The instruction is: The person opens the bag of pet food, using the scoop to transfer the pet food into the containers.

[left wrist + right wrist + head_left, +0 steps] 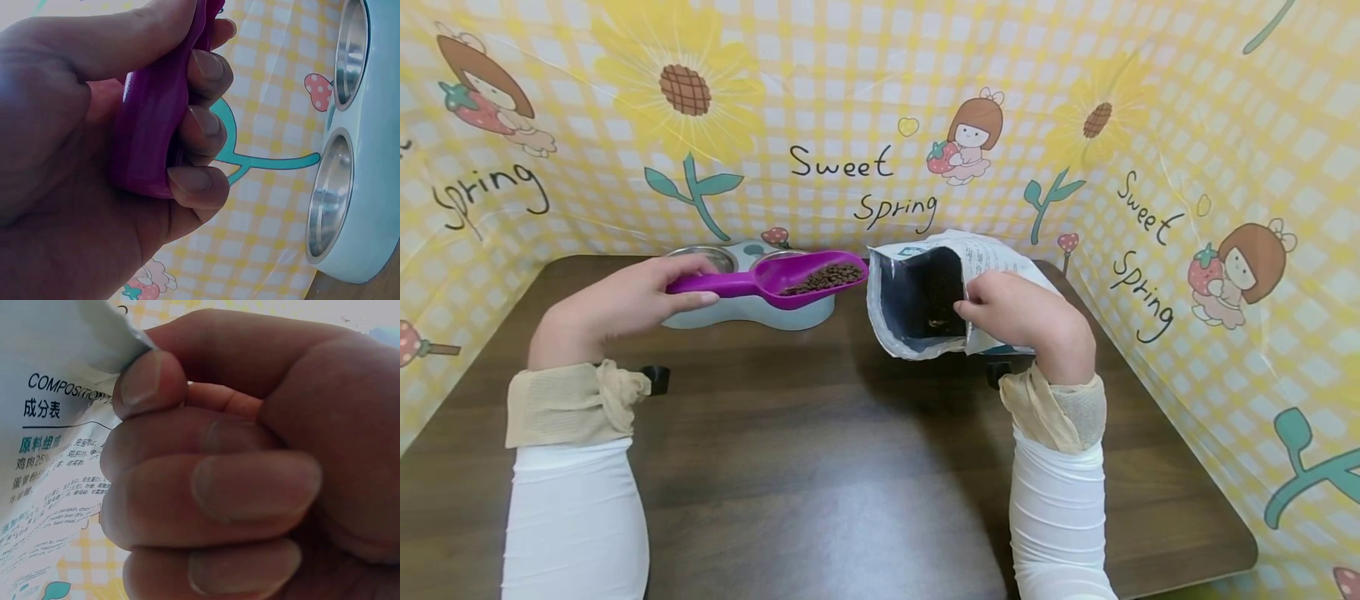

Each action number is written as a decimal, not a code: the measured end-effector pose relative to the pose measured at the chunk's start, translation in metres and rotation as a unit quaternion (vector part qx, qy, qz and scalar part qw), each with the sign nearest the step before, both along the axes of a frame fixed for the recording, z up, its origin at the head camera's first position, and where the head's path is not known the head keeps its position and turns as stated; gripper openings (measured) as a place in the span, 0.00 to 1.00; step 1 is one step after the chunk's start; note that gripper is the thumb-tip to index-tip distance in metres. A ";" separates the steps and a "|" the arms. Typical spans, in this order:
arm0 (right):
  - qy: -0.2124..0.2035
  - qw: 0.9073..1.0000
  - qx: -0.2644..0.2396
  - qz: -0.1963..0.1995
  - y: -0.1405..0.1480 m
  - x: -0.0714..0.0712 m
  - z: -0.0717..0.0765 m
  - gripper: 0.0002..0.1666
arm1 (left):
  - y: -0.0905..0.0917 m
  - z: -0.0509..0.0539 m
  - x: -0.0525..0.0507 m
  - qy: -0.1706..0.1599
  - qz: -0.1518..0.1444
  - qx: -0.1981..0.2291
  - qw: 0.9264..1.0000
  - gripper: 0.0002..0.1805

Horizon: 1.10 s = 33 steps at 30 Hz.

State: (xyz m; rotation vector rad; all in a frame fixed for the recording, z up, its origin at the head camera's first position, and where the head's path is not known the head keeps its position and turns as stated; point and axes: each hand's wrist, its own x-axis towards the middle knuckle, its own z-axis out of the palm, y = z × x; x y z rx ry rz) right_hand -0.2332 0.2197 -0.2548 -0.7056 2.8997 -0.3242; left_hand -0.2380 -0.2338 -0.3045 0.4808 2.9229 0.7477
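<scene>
My left hand grips the handle of a purple scoop, its fingers curled round it in the left wrist view. Brown kibble lies in the scoop's bowl, whose tip is near the mouth of a white foil bag. By the bag's edge, my right hand pinches the rim between thumb and finger. The bag gapes toward the left, with a dark interior. Behind and below the scoop stands a pale blue double bowl stand; its two metal bowls show in the left wrist view.
A brown wooden table lies beneath everything. Yellow checked cloth with printed flowers and figures hangs close behind the table and along its sides. Dark straps show at the wrists.
</scene>
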 end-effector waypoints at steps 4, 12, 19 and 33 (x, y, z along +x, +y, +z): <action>0.001 1.000 -0.001 0.001 0.000 0.000 0.001 0.28 | -0.008 -0.003 -0.002 0.001 0.004 -0.005 1.000 0.12; -0.001 1.000 0.001 -0.001 0.000 0.001 0.001 0.28 | -0.029 -0.005 -0.002 0.005 0.035 -0.034 0.999 0.18; 0.002 1.000 0.000 0.002 0.000 0.000 -0.001 0.28 | -0.042 -0.008 -0.007 0.024 0.071 -0.067 0.995 0.21; -0.002 1.000 0.003 -0.002 -0.002 0.000 0.000 0.28 | -0.033 -0.020 -0.020 0.064 0.085 -0.115 0.988 0.20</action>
